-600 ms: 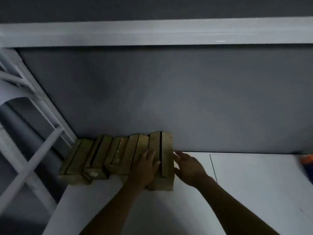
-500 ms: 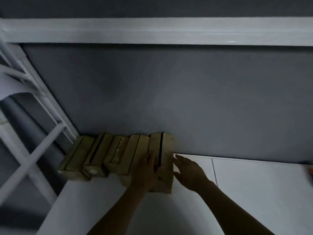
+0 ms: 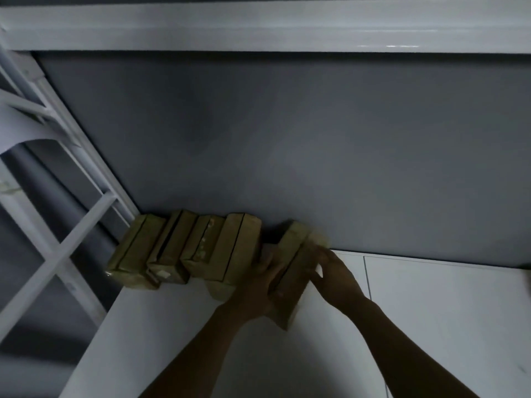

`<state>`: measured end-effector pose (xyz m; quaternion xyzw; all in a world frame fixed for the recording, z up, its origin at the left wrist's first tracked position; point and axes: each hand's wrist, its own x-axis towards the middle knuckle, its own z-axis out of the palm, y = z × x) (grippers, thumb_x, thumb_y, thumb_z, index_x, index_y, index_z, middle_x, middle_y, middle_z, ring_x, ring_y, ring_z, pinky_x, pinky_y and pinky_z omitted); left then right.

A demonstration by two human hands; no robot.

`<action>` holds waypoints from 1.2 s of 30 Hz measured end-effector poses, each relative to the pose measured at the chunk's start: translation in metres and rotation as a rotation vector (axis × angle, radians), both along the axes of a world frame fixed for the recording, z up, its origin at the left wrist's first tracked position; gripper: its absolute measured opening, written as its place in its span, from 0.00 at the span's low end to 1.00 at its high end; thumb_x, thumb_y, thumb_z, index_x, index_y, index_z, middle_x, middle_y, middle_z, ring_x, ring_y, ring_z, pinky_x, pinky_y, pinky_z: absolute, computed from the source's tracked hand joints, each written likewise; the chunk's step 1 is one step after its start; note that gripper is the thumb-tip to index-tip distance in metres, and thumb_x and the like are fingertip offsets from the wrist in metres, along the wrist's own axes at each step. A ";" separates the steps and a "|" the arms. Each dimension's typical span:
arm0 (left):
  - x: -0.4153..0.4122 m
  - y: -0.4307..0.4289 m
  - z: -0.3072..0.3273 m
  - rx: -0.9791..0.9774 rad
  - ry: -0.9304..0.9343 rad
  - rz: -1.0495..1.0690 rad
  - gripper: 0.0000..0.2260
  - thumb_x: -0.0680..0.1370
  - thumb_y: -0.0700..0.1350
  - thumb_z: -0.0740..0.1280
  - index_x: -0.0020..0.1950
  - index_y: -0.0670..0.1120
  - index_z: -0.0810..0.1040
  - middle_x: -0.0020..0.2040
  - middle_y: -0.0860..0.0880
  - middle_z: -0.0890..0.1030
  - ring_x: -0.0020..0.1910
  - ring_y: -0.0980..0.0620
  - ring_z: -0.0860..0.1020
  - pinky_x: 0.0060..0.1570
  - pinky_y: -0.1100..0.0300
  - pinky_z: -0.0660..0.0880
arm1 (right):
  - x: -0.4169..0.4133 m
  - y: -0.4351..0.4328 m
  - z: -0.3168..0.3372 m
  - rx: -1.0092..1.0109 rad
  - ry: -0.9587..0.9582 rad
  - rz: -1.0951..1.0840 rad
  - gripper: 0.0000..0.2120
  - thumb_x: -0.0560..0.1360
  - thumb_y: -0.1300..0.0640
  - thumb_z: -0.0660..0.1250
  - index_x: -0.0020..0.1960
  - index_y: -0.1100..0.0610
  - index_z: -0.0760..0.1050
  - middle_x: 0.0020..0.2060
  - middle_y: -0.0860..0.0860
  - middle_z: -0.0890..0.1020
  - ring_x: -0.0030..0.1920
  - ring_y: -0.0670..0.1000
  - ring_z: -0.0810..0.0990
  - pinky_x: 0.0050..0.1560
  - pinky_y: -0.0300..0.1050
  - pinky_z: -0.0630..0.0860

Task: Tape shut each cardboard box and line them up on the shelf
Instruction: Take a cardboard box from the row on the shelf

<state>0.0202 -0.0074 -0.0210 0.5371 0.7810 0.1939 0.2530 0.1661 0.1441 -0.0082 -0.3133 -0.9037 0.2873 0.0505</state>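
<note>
Cardboard box (image 3: 296, 254), a narrow tan brick shape with a dark seam down its top, is held askew on the smooth white shelf (image 3: 431, 311). A gap separates it from the row of four boxes (image 3: 184, 251) packed against the matt grey wall (image 3: 287, 153). The left hand (image 3: 258, 288) clasps its left face and the right hand (image 3: 333, 271) curls round its right edge. A white metal frame (image 3: 71, 254) crosses at the left.

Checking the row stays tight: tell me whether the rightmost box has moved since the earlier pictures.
Yes. The rightmost box has swung right, away from the fourth box it earlier touched; a gap shows between them.
</note>
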 end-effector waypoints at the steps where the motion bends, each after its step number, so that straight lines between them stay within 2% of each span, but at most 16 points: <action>1: -0.001 -0.002 0.001 0.009 -0.033 -0.079 0.30 0.79 0.44 0.63 0.77 0.54 0.52 0.78 0.53 0.47 0.76 0.51 0.49 0.74 0.54 0.53 | 0.002 -0.002 0.000 -0.035 0.033 -0.038 0.29 0.77 0.44 0.60 0.74 0.52 0.61 0.73 0.51 0.64 0.72 0.52 0.64 0.70 0.42 0.60; 4: -0.003 -0.006 0.002 0.033 0.013 -0.220 0.29 0.78 0.37 0.61 0.75 0.57 0.59 0.77 0.56 0.56 0.75 0.55 0.52 0.74 0.61 0.51 | 0.013 -0.005 0.003 0.029 -0.006 -0.172 0.27 0.76 0.53 0.65 0.73 0.50 0.63 0.74 0.52 0.62 0.73 0.53 0.63 0.70 0.48 0.63; 6: -0.005 -0.011 -0.005 0.103 0.068 -0.194 0.25 0.78 0.38 0.62 0.73 0.54 0.64 0.77 0.54 0.56 0.75 0.52 0.54 0.72 0.63 0.51 | 0.025 -0.006 0.001 0.111 -0.093 -0.280 0.25 0.76 0.49 0.64 0.72 0.48 0.65 0.74 0.52 0.63 0.73 0.55 0.62 0.70 0.51 0.65; 8: -0.004 -0.018 -0.015 0.178 0.043 -0.062 0.21 0.79 0.42 0.64 0.71 0.51 0.69 0.75 0.55 0.52 0.76 0.50 0.54 0.70 0.68 0.50 | 0.037 -0.008 -0.004 0.060 -0.172 -0.350 0.26 0.76 0.43 0.62 0.72 0.45 0.64 0.73 0.53 0.64 0.72 0.56 0.62 0.68 0.53 0.66; 10: 0.003 -0.025 -0.022 0.203 -0.011 0.100 0.20 0.80 0.45 0.62 0.73 0.50 0.67 0.76 0.54 0.48 0.76 0.52 0.51 0.68 0.71 0.48 | 0.045 -0.012 -0.010 -0.090 -0.149 -0.381 0.28 0.75 0.41 0.64 0.72 0.46 0.62 0.70 0.56 0.68 0.67 0.56 0.69 0.63 0.50 0.70; 12: 0.014 -0.031 -0.025 0.196 -0.048 0.221 0.21 0.81 0.48 0.59 0.75 0.51 0.63 0.78 0.50 0.47 0.76 0.53 0.49 0.70 0.66 0.48 | 0.049 -0.020 -0.009 -0.180 -0.051 -0.384 0.28 0.75 0.46 0.66 0.73 0.49 0.63 0.63 0.56 0.75 0.55 0.53 0.74 0.51 0.43 0.71; 14: 0.026 -0.035 -0.025 0.164 -0.087 0.275 0.25 0.81 0.52 0.59 0.76 0.51 0.57 0.78 0.48 0.49 0.76 0.51 0.50 0.71 0.60 0.53 | 0.052 -0.029 -0.007 -0.202 -0.010 -0.363 0.28 0.76 0.51 0.67 0.73 0.52 0.62 0.59 0.56 0.77 0.49 0.49 0.72 0.47 0.39 0.67; 17: 0.038 -0.041 -0.025 0.116 -0.299 0.313 0.35 0.76 0.59 0.63 0.77 0.54 0.49 0.78 0.46 0.51 0.75 0.48 0.55 0.69 0.57 0.60 | 0.057 -0.042 -0.008 -0.232 0.014 -0.386 0.32 0.75 0.52 0.69 0.74 0.52 0.60 0.61 0.55 0.75 0.51 0.49 0.71 0.48 0.38 0.66; 19: 0.038 -0.045 -0.028 0.113 -0.402 0.334 0.39 0.73 0.61 0.66 0.77 0.57 0.48 0.77 0.46 0.52 0.74 0.47 0.57 0.68 0.57 0.61 | 0.060 -0.053 -0.010 -0.256 0.046 -0.439 0.35 0.73 0.52 0.70 0.75 0.52 0.58 0.62 0.55 0.74 0.55 0.51 0.73 0.49 0.39 0.67; 24: 0.038 -0.051 -0.021 0.207 -0.369 0.284 0.34 0.76 0.50 0.68 0.77 0.52 0.54 0.76 0.49 0.59 0.72 0.55 0.59 0.67 0.62 0.61 | 0.074 -0.075 -0.004 -0.296 0.127 -0.572 0.37 0.72 0.53 0.72 0.76 0.50 0.57 0.64 0.52 0.75 0.61 0.53 0.73 0.51 0.39 0.67; 26: 0.043 -0.049 -0.010 0.255 -0.322 0.253 0.32 0.76 0.48 0.67 0.77 0.50 0.55 0.75 0.50 0.60 0.72 0.55 0.60 0.68 0.60 0.62 | 0.082 -0.081 0.001 -0.283 0.162 -0.632 0.36 0.72 0.53 0.72 0.75 0.49 0.59 0.64 0.52 0.75 0.62 0.53 0.74 0.52 0.40 0.68; 28: 0.052 -0.045 0.003 0.310 -0.275 0.234 0.31 0.77 0.46 0.66 0.77 0.51 0.56 0.75 0.51 0.61 0.73 0.54 0.61 0.69 0.58 0.63 | 0.094 -0.088 0.013 -0.268 0.210 -0.678 0.35 0.72 0.53 0.72 0.75 0.49 0.59 0.63 0.52 0.76 0.62 0.53 0.74 0.54 0.41 0.69; 32: 0.084 -0.035 0.028 0.393 -0.209 0.262 0.25 0.79 0.47 0.63 0.75 0.53 0.60 0.73 0.52 0.66 0.70 0.54 0.66 0.64 0.62 0.66 | 0.130 -0.097 0.037 -0.186 0.277 -0.731 0.31 0.74 0.50 0.70 0.74 0.49 0.62 0.63 0.50 0.76 0.62 0.52 0.74 0.54 0.40 0.69; 36: 0.134 -0.023 0.038 0.404 -0.179 0.273 0.24 0.78 0.49 0.63 0.74 0.54 0.63 0.71 0.51 0.69 0.67 0.51 0.70 0.62 0.57 0.70 | 0.184 -0.095 0.053 -0.079 0.284 -0.763 0.27 0.75 0.49 0.67 0.73 0.49 0.64 0.62 0.51 0.78 0.61 0.53 0.76 0.53 0.39 0.68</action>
